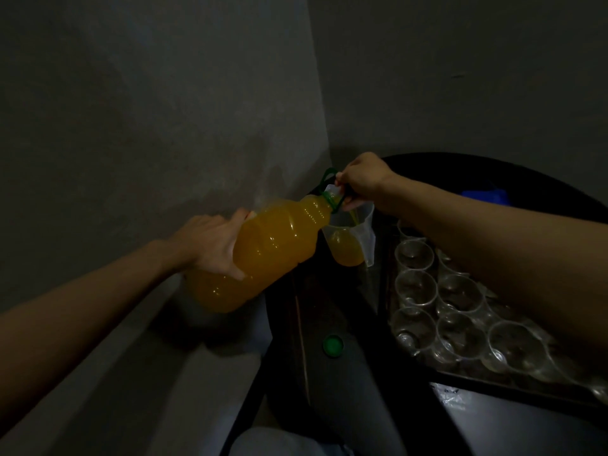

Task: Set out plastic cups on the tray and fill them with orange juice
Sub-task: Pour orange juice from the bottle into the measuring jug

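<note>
Very dim, grainy (strong wide-angle bending at edges), soft focus throughout.

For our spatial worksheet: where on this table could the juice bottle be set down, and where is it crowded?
Bare dark table lies between the jug, the green cap and the tray. The tray itself is packed with cups, leaving no gap.
</note>
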A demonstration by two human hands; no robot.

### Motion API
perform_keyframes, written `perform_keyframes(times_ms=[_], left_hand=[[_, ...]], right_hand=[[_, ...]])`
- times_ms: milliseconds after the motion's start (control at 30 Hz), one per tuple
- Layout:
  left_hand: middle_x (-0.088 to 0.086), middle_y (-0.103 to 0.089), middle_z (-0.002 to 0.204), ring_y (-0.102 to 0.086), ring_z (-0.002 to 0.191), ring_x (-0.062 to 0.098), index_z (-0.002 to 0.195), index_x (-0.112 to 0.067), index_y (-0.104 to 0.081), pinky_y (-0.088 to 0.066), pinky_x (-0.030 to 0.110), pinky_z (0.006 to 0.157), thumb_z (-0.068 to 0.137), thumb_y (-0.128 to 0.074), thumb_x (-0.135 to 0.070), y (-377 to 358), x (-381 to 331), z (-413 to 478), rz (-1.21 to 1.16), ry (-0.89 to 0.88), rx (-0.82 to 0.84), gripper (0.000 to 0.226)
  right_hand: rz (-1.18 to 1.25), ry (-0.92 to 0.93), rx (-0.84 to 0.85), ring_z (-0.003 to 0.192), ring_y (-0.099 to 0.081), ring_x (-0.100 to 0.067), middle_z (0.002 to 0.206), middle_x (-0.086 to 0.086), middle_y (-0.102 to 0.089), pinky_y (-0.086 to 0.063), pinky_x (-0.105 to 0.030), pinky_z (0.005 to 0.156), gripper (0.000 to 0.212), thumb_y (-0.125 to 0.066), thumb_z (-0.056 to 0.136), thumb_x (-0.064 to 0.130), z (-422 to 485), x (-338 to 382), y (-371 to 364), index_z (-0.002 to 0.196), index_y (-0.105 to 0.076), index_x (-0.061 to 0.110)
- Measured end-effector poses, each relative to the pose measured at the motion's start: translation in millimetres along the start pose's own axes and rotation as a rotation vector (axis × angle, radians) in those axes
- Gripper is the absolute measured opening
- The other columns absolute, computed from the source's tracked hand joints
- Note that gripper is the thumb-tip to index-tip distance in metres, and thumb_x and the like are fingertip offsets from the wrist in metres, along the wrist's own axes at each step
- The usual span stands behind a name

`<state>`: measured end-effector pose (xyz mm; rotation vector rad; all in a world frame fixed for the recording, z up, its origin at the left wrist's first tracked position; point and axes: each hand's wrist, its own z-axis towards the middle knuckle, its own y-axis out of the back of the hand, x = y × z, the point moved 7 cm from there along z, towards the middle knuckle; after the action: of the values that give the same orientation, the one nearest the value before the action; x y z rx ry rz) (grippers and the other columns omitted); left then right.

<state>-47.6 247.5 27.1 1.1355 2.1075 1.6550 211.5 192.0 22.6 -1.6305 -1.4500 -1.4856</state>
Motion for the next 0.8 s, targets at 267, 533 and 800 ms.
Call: perform_keyframes(times_ms=[267,533,800], left_hand=[[0.012,-0.065,0.119,-0.065,0.107,0.036,0.144,-0.021,-0.019,-0.047,0.042,0.087,0.062,-0.083,-0.067,0.2,3.2,1.8,0.029,0.004,0.02,0.113],[0.015,-0.063,0.126,-0.062,0.114,0.037,0.148,-0.019,-0.017,-0.045,0.04,0.089,0.066,-0.083,-0.063,4.9,1.0,2.0,0.052,-0.006,0.039,0.114],[0.012,-0.063,0.122,-0.064,0.109,0.034,0.144,-0.02,-0.019,-0.043,0.038,0.083,0.066,-0.083,-0.063,7.7,2.0,3.6,0.052,-0.018,0.064,0.11]], right_hand=[[0.002,-0.007,0.003,0.065,-0.064,-0.023,0.075,-0.014,-0.06,-0.062,-0.045,0.073,0.024,-0.051,0.103,0.011,1.3,-1.1,-0.7,0.084,-0.061,0.001],[-0.017,-0.001,-0.001,0.064,-0.065,-0.021,0.076,-0.013,-0.061,-0.062,-0.038,0.067,0.022,-0.05,0.103,0.011,0.1,-2.5,1.5,0.087,-0.062,0.001],[-0.008,-0.016,0.01,0.062,-0.063,-0.02,0.077,-0.013,-0.06,-0.061,-0.031,0.053,0.022,-0.051,0.103,0.01,0.6,-3.2,2.5,0.086,-0.062,0.002]])
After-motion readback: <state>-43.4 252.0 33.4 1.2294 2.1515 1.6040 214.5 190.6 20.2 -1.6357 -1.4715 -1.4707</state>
